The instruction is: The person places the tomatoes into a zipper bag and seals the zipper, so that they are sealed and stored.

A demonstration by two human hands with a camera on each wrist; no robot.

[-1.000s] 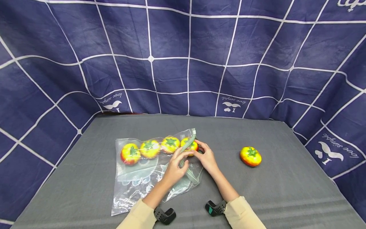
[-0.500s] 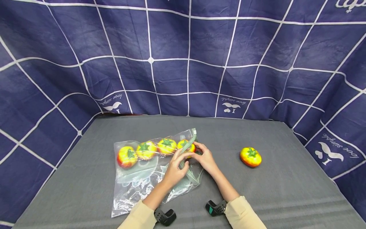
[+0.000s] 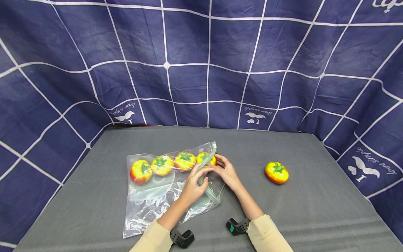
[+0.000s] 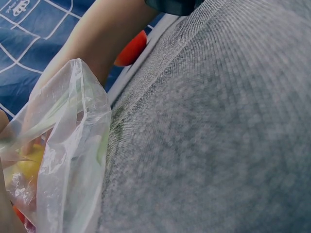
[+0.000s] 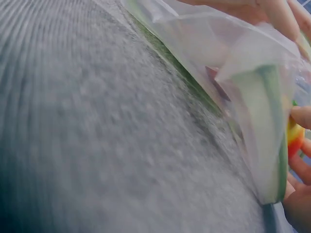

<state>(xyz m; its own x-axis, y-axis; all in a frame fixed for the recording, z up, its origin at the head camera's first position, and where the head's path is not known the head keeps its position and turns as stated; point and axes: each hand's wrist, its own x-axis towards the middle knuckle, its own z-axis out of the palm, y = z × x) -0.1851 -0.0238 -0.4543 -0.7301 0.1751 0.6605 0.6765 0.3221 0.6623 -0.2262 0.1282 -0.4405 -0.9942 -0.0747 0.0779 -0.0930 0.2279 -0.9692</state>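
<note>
A clear zip bag (image 3: 151, 206) with a pale green zip strip lies flat on the grey table, its mouth facing right. Three yellow-and-red tomatoes (image 3: 162, 165) with green leafy tops sit in a row along its far side. Another tomato (image 5: 293, 138) is at the mouth, partly behind the zip strip. My left hand (image 3: 192, 187) pinches the upper lip of the mouth between thumb and fingers. My right hand (image 3: 229, 176) reaches in at the mouth, fingers and thumb round that rightmost tomato. In the left wrist view, translucent bag film (image 4: 73, 160) partly covers this tomato (image 4: 30, 162).
A single loose tomato (image 3: 276, 172) lies on the table (image 3: 302, 210) to the right of my right hand. A blue curtain (image 3: 189, 84) with white grid lines hangs behind and at both sides. Black bands (image 3: 182, 239) are on both wrists.
The row of tomatoes in the bag slid left, then came back slightly to the right. My right fingers stayed at the rightmost one. My left hand stayed on the bag's mouth.
</note>
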